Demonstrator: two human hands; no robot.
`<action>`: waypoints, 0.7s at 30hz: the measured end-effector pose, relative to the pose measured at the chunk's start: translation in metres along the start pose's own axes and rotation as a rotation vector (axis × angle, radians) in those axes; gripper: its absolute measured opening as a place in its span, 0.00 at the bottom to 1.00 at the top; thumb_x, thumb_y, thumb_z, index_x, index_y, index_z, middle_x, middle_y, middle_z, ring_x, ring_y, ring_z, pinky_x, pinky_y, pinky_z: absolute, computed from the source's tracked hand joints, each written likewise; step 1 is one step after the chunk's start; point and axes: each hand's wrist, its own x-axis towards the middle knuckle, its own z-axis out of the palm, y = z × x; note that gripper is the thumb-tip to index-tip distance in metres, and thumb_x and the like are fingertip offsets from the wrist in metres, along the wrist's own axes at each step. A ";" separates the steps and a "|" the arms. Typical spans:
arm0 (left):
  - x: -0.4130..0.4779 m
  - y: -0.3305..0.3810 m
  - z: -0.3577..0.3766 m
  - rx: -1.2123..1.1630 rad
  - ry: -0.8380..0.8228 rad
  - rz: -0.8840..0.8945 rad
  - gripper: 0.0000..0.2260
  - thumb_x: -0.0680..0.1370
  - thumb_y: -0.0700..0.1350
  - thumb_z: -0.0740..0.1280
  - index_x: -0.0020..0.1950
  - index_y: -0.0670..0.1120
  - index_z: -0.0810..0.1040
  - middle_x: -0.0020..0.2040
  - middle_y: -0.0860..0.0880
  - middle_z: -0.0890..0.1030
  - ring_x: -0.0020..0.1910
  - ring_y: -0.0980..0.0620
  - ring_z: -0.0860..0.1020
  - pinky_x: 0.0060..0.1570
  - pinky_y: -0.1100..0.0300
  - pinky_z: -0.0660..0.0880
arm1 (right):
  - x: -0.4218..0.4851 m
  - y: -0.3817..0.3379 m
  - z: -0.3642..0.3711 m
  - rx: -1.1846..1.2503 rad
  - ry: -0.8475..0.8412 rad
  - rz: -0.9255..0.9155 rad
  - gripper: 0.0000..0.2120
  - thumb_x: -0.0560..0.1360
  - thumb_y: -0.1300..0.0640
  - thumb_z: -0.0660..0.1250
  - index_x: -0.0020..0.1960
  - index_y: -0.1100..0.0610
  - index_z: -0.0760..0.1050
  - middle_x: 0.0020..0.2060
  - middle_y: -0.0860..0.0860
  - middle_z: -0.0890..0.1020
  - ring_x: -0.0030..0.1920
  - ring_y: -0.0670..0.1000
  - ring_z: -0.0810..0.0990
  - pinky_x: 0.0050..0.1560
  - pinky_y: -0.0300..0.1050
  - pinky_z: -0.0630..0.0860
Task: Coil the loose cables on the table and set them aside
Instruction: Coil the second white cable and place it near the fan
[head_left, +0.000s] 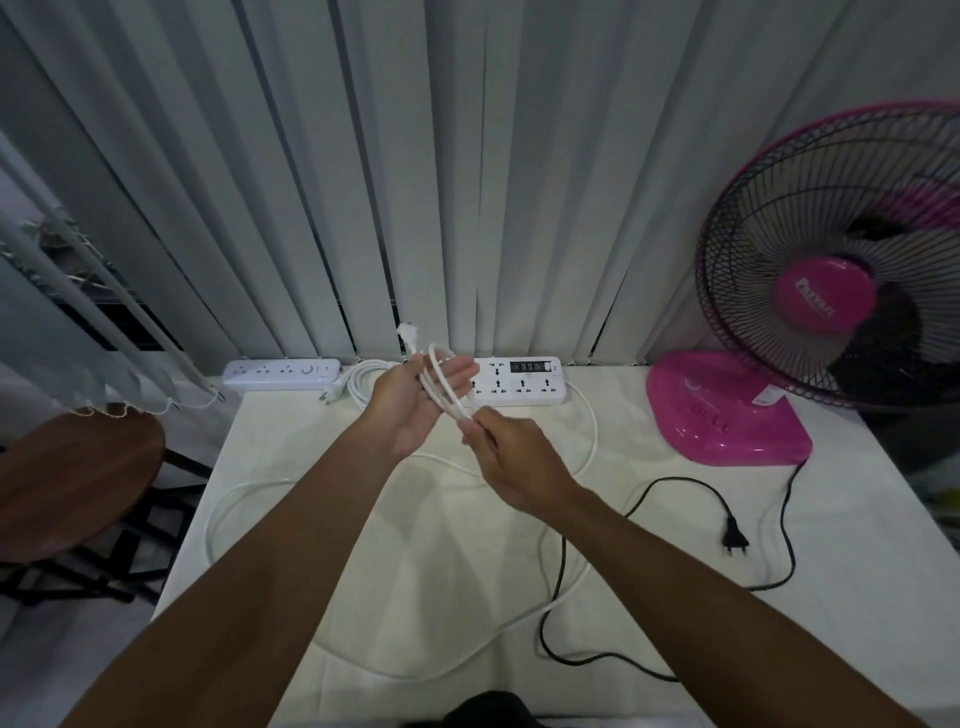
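Observation:
My left hand (415, 397) is raised above the white table (857, 597), palm up, with loops of a white cable (441, 387) lying across it; the cable's white plug (407, 332) sticks up past the fingers. My right hand (511, 457) pinches the same cable just below the loops. The rest of the white cable (519, 623) trails in wide curves over the table, and one end runs to the large white power strip (519, 382) at the back. A black cable (558, 582) with a black plug (733, 540) lies loose on the right.
A pink fan (841, 291) on a pink base (727, 410) stands at the back right; the black cable runs to it. A smaller white power strip (283, 373) with a coiled white cord (363, 382) sits at the back left. A brown stool (72, 478) stands left of the table.

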 end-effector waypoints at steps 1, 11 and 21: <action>-0.001 0.001 0.000 -0.011 0.003 0.012 0.16 0.86 0.45 0.49 0.60 0.35 0.71 0.50 0.37 0.83 0.52 0.40 0.82 0.59 0.46 0.75 | -0.005 0.005 0.002 -0.012 -0.015 0.019 0.21 0.82 0.39 0.53 0.44 0.52 0.75 0.27 0.41 0.73 0.34 0.52 0.78 0.37 0.51 0.76; -0.011 0.011 0.013 -0.185 -0.055 -0.097 0.14 0.79 0.42 0.54 0.34 0.47 0.70 0.22 0.53 0.59 0.20 0.55 0.55 0.24 0.63 0.64 | -0.014 0.056 0.009 -0.019 -0.347 0.200 0.11 0.84 0.53 0.58 0.47 0.56 0.74 0.46 0.46 0.84 0.49 0.51 0.82 0.53 0.47 0.76; -0.017 0.038 0.009 0.043 -0.177 -0.133 0.16 0.81 0.50 0.56 0.34 0.49 0.68 0.20 0.54 0.57 0.21 0.55 0.49 0.20 0.65 0.49 | -0.038 0.122 -0.004 -0.053 -0.409 0.709 0.08 0.75 0.64 0.66 0.53 0.61 0.79 0.50 0.57 0.84 0.48 0.56 0.84 0.44 0.46 0.79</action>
